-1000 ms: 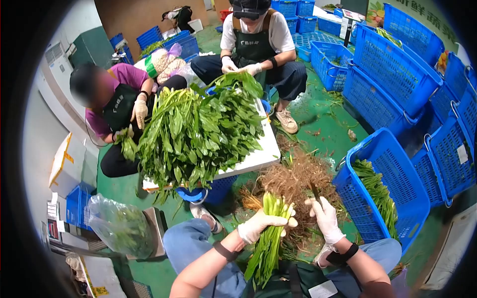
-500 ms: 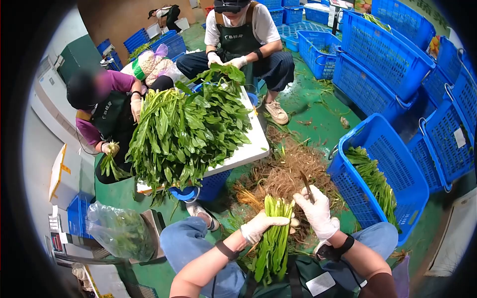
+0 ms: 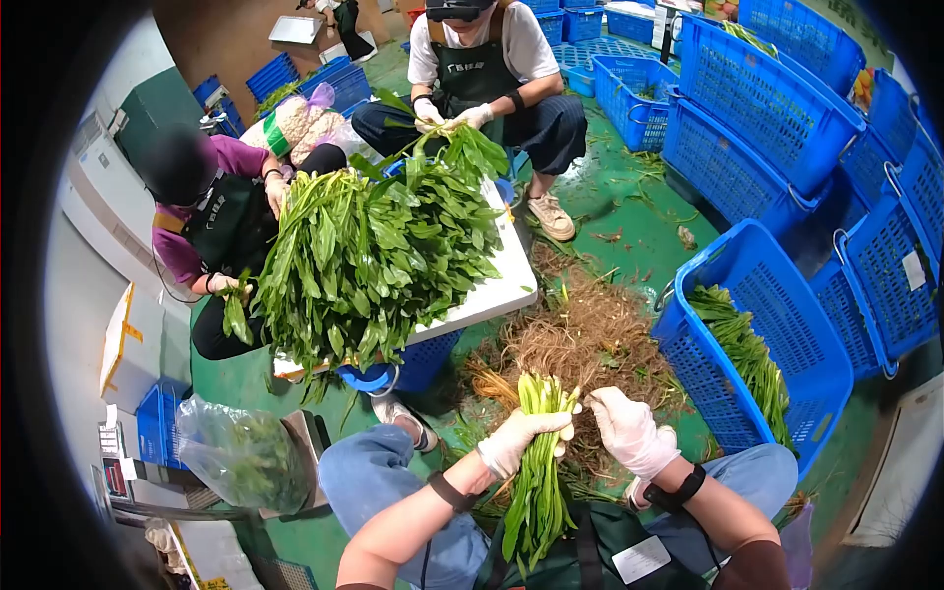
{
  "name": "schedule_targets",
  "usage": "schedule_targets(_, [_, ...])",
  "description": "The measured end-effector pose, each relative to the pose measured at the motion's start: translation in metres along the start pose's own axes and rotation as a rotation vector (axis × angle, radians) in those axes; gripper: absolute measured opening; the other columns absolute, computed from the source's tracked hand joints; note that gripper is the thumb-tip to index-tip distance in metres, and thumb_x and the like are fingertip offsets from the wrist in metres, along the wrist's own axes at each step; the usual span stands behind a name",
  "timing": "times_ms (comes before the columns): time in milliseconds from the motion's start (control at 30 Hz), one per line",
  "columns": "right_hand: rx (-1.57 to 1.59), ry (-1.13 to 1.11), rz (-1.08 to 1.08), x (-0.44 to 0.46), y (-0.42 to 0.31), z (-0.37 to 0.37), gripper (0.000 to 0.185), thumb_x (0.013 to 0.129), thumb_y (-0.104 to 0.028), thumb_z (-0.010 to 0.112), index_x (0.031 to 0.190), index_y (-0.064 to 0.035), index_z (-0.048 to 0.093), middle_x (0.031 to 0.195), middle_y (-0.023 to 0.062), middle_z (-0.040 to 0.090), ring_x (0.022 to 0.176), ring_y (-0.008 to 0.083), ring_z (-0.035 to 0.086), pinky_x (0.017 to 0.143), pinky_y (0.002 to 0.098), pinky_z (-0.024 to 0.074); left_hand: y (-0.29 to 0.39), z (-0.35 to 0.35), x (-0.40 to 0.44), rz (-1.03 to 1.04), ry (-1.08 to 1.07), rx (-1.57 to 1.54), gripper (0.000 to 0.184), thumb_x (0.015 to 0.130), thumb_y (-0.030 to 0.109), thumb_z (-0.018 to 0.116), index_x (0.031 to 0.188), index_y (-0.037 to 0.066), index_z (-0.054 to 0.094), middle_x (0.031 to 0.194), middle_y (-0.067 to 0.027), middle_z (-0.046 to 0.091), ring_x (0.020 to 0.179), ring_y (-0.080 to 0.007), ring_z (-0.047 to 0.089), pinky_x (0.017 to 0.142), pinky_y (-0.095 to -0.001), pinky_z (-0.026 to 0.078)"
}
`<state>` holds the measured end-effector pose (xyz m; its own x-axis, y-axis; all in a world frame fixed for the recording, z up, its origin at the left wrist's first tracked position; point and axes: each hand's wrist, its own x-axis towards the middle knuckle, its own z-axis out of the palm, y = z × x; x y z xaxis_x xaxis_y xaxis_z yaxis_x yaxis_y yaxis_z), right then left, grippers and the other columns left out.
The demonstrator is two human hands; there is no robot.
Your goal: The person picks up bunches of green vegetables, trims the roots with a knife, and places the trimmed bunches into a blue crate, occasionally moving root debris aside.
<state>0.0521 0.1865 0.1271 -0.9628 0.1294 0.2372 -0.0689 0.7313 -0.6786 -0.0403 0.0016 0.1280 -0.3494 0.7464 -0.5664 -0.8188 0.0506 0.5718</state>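
My left hand [image 3: 519,441], in a white glove, is closed around a bunch of long green leafy vegetables [image 3: 539,492]. The pale cut stem ends point up and away from me, and the leaves hang toward my lap. My right hand [image 3: 634,433], also gloved, is closed just right of the stem ends. Half a second ago a thin dark knife stood up from its fingers; now the blade is mostly hidden by the hand. Beyond both hands lies a heap of brown roots and trimmings [image 3: 580,329] on the floor.
A blue crate [image 3: 826,393] with trimmed greens [image 3: 742,349] stands at my right. Ahead, a white board [image 3: 492,300] bears a large leafy pile [image 3: 383,256]. Two co-workers handle greens there. Stacked blue crates [image 3: 757,98] line the right; a plastic bag [image 3: 241,457] sits left.
My right hand has turned, and the knife blade no longer stands up from it. The bunch has tilted slightly in my left hand. The co-worker opposite has lifted some leaves.
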Motion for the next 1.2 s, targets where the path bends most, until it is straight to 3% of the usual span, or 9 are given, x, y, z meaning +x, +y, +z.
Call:
schedule_targets(233, [0.073, -0.007, 0.247, -0.014, 0.063, 0.031, 0.018, 0.095, -0.021, 0.052, 0.105, -0.0083, 0.06, 0.087, 0.0164, 0.067, 0.078, 0.0372, 0.065, 0.066, 0.0422, 0.052, 0.001, -0.009, -0.012, 0.032, -0.252, -0.145, 0.035, 0.092, 0.024, 0.06, 0.12, 0.003, 0.053, 0.069, -0.0013, 0.052, 0.058, -0.015, 0.051, 0.061, -0.0308, 0.044])
schedule_targets(333, [0.179, -0.058, 0.355, -0.003, 0.031, 0.009, 0.016, 0.095, -0.018, 0.052, 0.104, -0.0069, 0.06, 0.086, 0.015, 0.067, 0.075, 0.0349, 0.066, 0.064, 0.0408, 0.0515, 0.004, -0.006, -0.018, 0.057, -0.287, -0.168, 0.031, 0.093, 0.027, 0.056, 0.114, 0.004, 0.051, 0.068, -0.0014, 0.049, 0.057, -0.0151, 0.049, 0.06, -0.0306, 0.041])
schedule_targets(400, [0.252, 0.091, 0.041, 0.003, 0.007, 0.004, 0.012, 0.094, -0.013, 0.054, 0.101, -0.0062, 0.06, 0.084, 0.0136, 0.065, 0.07, 0.0333, 0.065, 0.059, 0.0398, 0.0503, -0.001, -0.006, -0.018, 0.019, -0.317, -0.21, 0.032, 0.094, 0.029, 0.055, 0.113, 0.004, 0.051, 0.067, -0.0011, 0.048, 0.056, -0.015, 0.048, 0.059, -0.0306, 0.04])
schedule_targets(500, [0.149, 0.034, -0.157, 0.009, 0.002, -0.001, 0.01, 0.092, -0.01, 0.056, 0.101, -0.0066, 0.06, 0.084, 0.0131, 0.064, 0.067, 0.0335, 0.064, 0.055, 0.0391, 0.0493, -0.004, -0.004, -0.015, -0.049, -0.387, -0.216, 0.033, 0.096, 0.035, 0.051, 0.11, 0.005, 0.052, 0.065, 0.0001, 0.045, 0.054, -0.0145, 0.045, 0.058, -0.0303, 0.039])
schedule_targets(767, [0.068, 0.018, -0.262, 0.009, 0.009, 0.005, 0.014, 0.086, -0.007, 0.058, 0.1, -0.0085, 0.059, 0.078, 0.0131, 0.058, 0.062, 0.0351, 0.06, 0.052, 0.0409, 0.0476, -0.011, -0.003, -0.009, -0.124, -0.411, -0.243, 0.033, 0.096, 0.038, 0.052, 0.106, 0.006, 0.052, 0.062, 0.0013, 0.045, 0.053, -0.0141, 0.045, 0.054, -0.0289, 0.038])
schedule_targets(867, [0.012, 0.0, -0.19, 0.001, 0.015, 0.012, 0.014, 0.085, -0.006, 0.057, 0.099, -0.0079, 0.058, 0.08, 0.0146, 0.06, 0.064, 0.0364, 0.061, 0.053, 0.042, 0.048, -0.012, -0.001, -0.007, -0.114, -0.432, -0.242, 0.033, 0.095, 0.038, 0.054, 0.105, 0.006, 0.052, 0.061, 0.0006, 0.045, 0.051, -0.0144, 0.045, 0.053, -0.0288, 0.038])
schedule_targets(967, [0.016, 0.052, 0.186, -0.021, 0.064, 0.051, 0.009, 0.092, -0.013, 0.053, 0.097, -0.0055, 0.055, 0.074, 0.0177, 0.061, 0.066, 0.0386, 0.061, 0.057, 0.0438, 0.048, -0.011, 0.002, -0.015, -0.054, -0.515, -0.258, 0.034, 0.093, 0.037, 0.058, 0.104, 0.006, 0.052, 0.061, -0.0009, 0.047, 0.049, -0.0149, 0.045, 0.052, -0.029, 0.038])
schedule_targets(1033, [0.175, -0.009, 0.427, -0.024, 0.075, 0.048, 0.014, 0.096, -0.018, 0.05, 0.096, -0.0057, 0.055, 0.07, 0.018, 0.06, 0.063, 0.0359, 0.061, 0.056, 0.0414, 0.0472, -0.003, 0.003, -0.024, 0.005, -0.566, -0.242, 0.037, 0.089, 0.035, 0.063, 0.103, 0.003, 0.053, 0.062, -0.0039, 0.049, 0.048, -0.0163, 0.046, 0.051, -0.0296, 0.038])
schedule_targets(1200, [0.593, -0.022, 0.395, 0.0, 0.025, 0.014, 0.028, 0.097, -0.024, 0.051, 0.115, -0.004, 0.058, 0.071, -0.0002, 0.058, 0.068, 0.0092, 0.054, 0.065, 0.0263, 0.0439, -0.003, -0.002, -0.023, -0.02, -0.501, -0.235, 0.036, 0.088, 0.029, 0.064, 0.106, 0.001, 0.054, 0.064, -0.0066, 0.051, 0.05, -0.018, 0.048, 0.051, -0.0294, 0.038])
